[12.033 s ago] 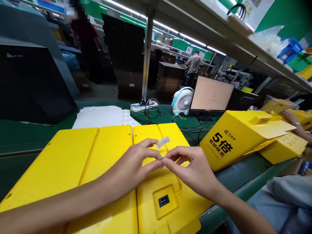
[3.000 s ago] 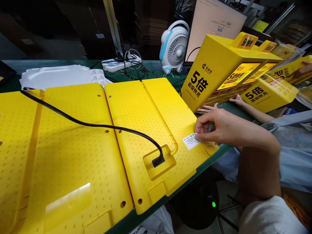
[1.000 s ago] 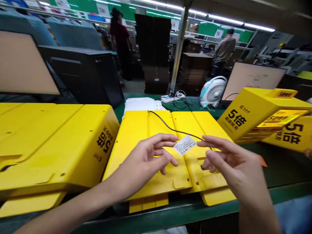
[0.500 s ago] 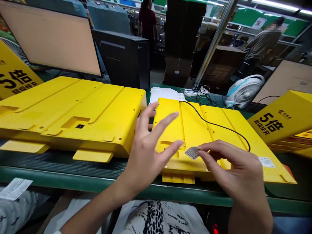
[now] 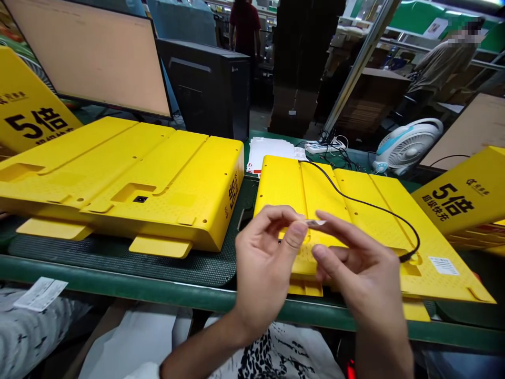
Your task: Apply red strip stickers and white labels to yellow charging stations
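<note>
A small label (image 5: 315, 223) is pinched between the thumb and fingers of my left hand (image 5: 268, 258). My right hand (image 5: 363, 273) is beside it, its forefinger against the label's right end and its thumb apart, below. Both hands are over the near part of a yellow panel (image 5: 323, 195), which has grooves and small holes. A black cable (image 5: 371, 207) crosses this panel and ends in a plug at its recess. To the right on the panel, a white printed label (image 5: 443, 265) lies flat.
Another yellow unit (image 5: 158, 173) lies on the left of the dark belt (image 5: 158, 268). Behind are a monitor (image 5: 98, 58), a black computer case (image 5: 213, 89), white papers (image 5: 272, 152) and a fan (image 5: 410, 145). Two people stand in the background; a patterned sleeve is at lower left.
My left hand was open and apart; it has moved right and closed on the label. My right thumb has come away from the label, which is now seen nearly edge-on. The view has shifted slightly.
</note>
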`<move>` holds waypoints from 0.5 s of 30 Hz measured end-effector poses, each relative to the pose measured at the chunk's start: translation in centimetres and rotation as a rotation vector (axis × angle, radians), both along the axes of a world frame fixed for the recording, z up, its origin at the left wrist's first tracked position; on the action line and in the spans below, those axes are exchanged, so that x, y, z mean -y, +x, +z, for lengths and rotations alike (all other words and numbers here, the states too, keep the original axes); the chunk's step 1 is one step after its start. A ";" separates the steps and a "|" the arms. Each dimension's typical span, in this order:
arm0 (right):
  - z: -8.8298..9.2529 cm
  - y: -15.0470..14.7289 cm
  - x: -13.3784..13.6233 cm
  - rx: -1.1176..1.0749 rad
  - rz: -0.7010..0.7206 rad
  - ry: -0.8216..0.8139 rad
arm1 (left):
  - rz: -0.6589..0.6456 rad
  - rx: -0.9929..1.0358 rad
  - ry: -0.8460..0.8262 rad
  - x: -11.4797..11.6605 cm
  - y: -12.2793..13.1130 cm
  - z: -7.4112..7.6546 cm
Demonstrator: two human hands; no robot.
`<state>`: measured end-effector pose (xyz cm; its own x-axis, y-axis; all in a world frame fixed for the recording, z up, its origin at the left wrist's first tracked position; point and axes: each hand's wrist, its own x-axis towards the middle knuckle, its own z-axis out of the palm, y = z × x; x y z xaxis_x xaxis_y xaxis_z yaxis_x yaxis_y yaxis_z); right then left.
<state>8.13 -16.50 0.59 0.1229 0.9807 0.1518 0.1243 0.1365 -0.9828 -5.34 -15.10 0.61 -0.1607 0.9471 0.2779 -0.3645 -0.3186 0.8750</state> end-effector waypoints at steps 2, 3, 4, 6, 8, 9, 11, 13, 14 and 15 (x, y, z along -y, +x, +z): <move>-0.9 -1.1 -0.3 -0.171 -0.058 0.037 | -0.158 0.252 -0.085 0.3 1.1 -0.1; -1.3 -1.6 -0.4 -0.220 -0.113 0.092 | -0.215 0.328 -0.109 0.5 1.5 -0.2; -1.5 -1.8 -0.5 -0.249 -0.161 0.153 | -0.248 0.366 -0.125 0.7 1.7 -0.3; -1.7 -1.9 -0.6 -0.267 -0.218 0.242 | -0.223 0.345 -0.140 0.8 1.9 -0.5; -1.6 -1.7 -0.6 -0.249 -0.242 0.261 | -0.079 0.220 -0.130 0.8 1.7 -0.7; -1.5 -1.6 -0.5 -0.232 -0.258 0.253 | -0.006 0.145 -0.120 0.7 1.6 -0.8; -1.4 -1.4 -0.3 -0.204 -0.278 0.237 | 0.086 0.041 -0.106 0.5 1.5 -0.9; -1.3 -1.4 -0.3 -0.198 -0.274 0.230 | 0.097 0.031 -0.128 0.2 1.6 -1.1; -1.4 -1.3 -0.3 -0.200 -0.277 0.237 | 0.093 0.048 -0.155 0.1 1.7 -1.1; -1.4 -1.3 -0.3 -0.198 -0.284 0.246 | 0.094 0.070 -0.184 0.0 1.9 -1.2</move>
<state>6.81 -16.17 -0.82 0.4331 0.8412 0.3238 0.0026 0.3580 -0.9337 -3.48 -15.08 -0.60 -0.2632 0.9608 0.0867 -0.4027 -0.1911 0.8952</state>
